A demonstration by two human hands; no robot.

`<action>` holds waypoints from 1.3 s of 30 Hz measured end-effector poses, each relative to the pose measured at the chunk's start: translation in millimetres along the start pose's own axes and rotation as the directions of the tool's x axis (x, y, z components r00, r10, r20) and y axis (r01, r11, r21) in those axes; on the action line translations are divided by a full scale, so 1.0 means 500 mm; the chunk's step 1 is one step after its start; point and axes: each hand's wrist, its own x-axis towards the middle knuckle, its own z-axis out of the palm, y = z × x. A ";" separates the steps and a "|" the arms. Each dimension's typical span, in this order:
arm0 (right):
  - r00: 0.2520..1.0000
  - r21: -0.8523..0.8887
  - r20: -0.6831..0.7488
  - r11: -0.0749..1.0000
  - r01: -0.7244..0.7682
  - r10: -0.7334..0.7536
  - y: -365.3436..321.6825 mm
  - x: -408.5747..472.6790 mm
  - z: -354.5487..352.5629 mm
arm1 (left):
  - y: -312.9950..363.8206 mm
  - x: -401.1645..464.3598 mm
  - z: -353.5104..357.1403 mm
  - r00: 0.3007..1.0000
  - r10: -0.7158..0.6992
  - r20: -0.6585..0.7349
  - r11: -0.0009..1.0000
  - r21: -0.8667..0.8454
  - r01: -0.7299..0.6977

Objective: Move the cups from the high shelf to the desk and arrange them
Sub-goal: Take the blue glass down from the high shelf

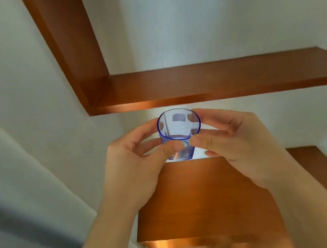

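While both hands curl round it, left hand (134,156) at nine o'clock, right hand (238,142) at three, the blue see-through cup (179,133) hangs below the shelf (214,79). It looks light, stiff, slippery, perhaps breakable; fingers (169,149) pinching its walls suit it.

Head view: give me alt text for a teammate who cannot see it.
Both hands, left hand and right hand, hold a clear blue cup by its sides, open mouth toward the camera, between two brown wooden shelves: upper shelf, lower shelf.
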 end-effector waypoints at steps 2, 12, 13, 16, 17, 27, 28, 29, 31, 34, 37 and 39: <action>1.000 0.071 0.012 0.997 -0.019 0.018 0.035 -0.019 0.001 | -0.035 -0.017 0.009 0.999 -0.028 0.025 1.000 -0.009 0.028; 0.979 -0.036 0.015 0.978 -0.205 0.206 0.223 -0.058 -0.021 | -0.175 -0.087 0.090 0.995 -0.092 0.039 0.992 -0.087 0.095; 0.978 -0.047 0.019 0.977 -0.206 0.207 0.239 -0.060 -0.026 | -0.190 -0.092 0.099 0.995 -0.089 0.032 0.992 -0.089 0.092; 0.980 -0.040 0.049 0.981 -0.189 0.191 0.284 -0.073 -0.041 | -0.237 -0.105 0.126 0.996 -0.085 0.021 0.992 -0.094 0.086; 0.980 -0.035 0.056 0.982 -0.188 0.190 0.299 -0.078 -0.046 | -0.252 -0.110 0.134 0.996 -0.084 0.017 0.992 -0.092 0.085; 0.961 -0.152 0.087 0.957 -0.246 0.261 0.441 -0.139 -0.058 | -0.374 -0.196 0.207 0.995 -0.095 -0.042 0.986 -0.142 0.088; 0.956 -0.162 0.084 0.950 -0.266 0.282 0.455 -0.144 -0.055 | -0.383 -0.203 0.213 0.994 -0.098 -0.046 0.988 -0.129 0.091; 0.951 -0.171 0.083 0.944 -0.282 0.299 0.469 -0.149 -0.052 | -0.394 -0.210 0.219 0.993 -0.106 -0.052 0.988 -0.119 0.100; 0.946 -0.180 0.090 0.939 -0.293 0.313 0.493 -0.158 -0.047 | -0.417 -0.224 0.227 0.990 -0.125 -0.062 0.985 -0.125 0.117; 0.946 -0.220 0.097 0.934 -0.283 0.309 0.528 -0.170 -0.043 | -0.450 -0.241 0.234 0.986 -0.159 -0.060 0.978 -0.144 0.149; 0.940 -0.235 0.094 0.925 -0.299 0.328 0.562 -0.179 -0.039 | -0.478 -0.252 0.236 0.980 -0.191 -0.051 0.973 -0.138 0.183; 0.941 -0.243 0.087 0.923 -0.300 0.328 0.582 -0.183 -0.037 | -0.492 -0.256 0.238 0.978 -0.204 -0.039 0.972 -0.126 0.198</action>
